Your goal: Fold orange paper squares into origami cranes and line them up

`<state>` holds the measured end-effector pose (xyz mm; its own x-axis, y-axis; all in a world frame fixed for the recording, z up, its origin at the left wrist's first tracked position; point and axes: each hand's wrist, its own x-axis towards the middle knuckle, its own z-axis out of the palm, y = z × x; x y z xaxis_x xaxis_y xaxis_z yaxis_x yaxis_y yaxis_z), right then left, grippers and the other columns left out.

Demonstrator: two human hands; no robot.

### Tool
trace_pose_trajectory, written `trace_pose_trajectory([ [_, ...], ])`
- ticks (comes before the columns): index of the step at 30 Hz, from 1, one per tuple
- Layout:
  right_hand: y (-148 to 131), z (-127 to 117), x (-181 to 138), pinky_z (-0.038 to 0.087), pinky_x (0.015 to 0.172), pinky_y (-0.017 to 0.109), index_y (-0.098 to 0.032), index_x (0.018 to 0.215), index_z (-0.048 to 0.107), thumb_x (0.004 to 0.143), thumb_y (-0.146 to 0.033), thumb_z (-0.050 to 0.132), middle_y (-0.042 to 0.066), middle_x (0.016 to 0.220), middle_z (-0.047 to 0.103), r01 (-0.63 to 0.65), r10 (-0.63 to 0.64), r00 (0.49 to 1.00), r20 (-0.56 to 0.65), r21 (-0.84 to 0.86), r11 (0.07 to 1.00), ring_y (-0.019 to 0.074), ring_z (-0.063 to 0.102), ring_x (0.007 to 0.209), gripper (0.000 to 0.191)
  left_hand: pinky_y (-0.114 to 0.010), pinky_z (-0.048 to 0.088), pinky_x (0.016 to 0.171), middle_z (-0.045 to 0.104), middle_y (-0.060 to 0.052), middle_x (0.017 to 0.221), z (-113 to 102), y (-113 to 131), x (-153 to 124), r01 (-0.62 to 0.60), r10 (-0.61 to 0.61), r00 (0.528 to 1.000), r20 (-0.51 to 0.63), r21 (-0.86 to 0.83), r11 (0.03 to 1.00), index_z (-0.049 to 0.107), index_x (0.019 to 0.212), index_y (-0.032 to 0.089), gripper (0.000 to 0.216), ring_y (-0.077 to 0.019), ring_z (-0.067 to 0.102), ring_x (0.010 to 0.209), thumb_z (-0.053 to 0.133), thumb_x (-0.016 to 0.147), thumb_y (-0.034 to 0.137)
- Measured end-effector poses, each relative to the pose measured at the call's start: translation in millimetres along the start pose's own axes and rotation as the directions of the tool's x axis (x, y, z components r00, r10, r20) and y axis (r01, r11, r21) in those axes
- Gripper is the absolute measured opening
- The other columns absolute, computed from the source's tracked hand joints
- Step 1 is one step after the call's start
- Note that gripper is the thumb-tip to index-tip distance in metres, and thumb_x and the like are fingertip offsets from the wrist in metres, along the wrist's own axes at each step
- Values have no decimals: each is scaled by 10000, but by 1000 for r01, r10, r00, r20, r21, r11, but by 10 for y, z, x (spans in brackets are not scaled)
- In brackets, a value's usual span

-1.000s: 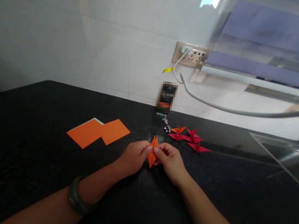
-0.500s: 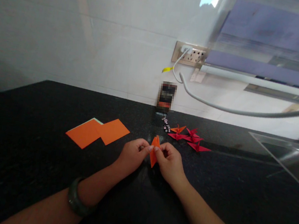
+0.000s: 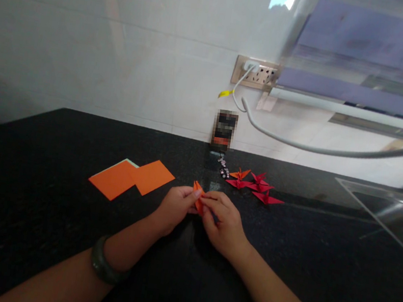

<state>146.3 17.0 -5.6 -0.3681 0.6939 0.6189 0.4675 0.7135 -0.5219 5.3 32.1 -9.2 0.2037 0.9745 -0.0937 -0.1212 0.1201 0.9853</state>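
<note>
1. Head view, centre of the frame: A slim piece of folded orange paper [image 3: 199,204] is pinched between two bare hands above a black countertop [image 3: 154,283]; whether it touches the surface cannot be told.
2. Head view, just left of centre: The left hand [image 3: 174,207] closes thumb over curled fingers on the paper's upper part.
3. Head view, just right of centre: The right hand [image 3: 228,226] closes thumb and fingertips on the lower right edge.
4. Head view, the work: The step in hand appears to be creasing or narrowing a fold; the next move likely calls for aligned edges and firm, even pressure.
5. Head view, the paper: Narrow and many-layered, it leans with its top toward the upper left, where two slender points stand slightly apart; fingers hide much of the middle.
</note>
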Motion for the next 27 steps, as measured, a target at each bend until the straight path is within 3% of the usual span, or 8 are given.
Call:
trace_pose_trajectory([
  [5,97,3,-17,466,769,343,-207,1016,566,766,-72,430,86,959,538,-24,24,997,-72,1,1000,184,528,907,315,-224,429,528,624,-41,651,-45,-23,30,94,-95,995,9,-211,973,580,759,103,264,-117,578,560,558,733,365],
  [9,114,2,-22,466,753,319,-225,1030,558,759,-72,457,75,959,496,-12,12,1000,-21,17,1000,173,512,897,328,-236,431,529,602,-27,634,-48,-16,27,94,-85,995,45,-249,964,579,737,105,230,-113,560,544,565,729,335],
  [20,130,-38,-12,433,692,300,-238,852,658,769,-123,516,49,898,509,65,-64,996,55,-15,998,161,485,835,200,-224,397,523,567,-17,599,-38,-13,14,119,-105,989,108,-131,984,605,702,98,294,-100,519,532,589,693,391],
  [24,77,-53,21,428,675,280,-202,744,656,802,-186,505,40,799,499,-37,33,997,77,61,997,148,491,778,162,-206,360,494,508,13,537,-26,-25,14,63,-60,993,105,-31,998,575,617,106,294,-70,452,485,576,696,389],
  [27,58,-26,35,423,627,259,-191,680,620,789,-199,524,25,742,496,-163,161,987,25,136,977,134,495,709,145,-215,356,484,494,21,518,-17,-14,8,40,-44,994,104,37,999,552,586,117,287,-72,440,469,569,687,384],
])
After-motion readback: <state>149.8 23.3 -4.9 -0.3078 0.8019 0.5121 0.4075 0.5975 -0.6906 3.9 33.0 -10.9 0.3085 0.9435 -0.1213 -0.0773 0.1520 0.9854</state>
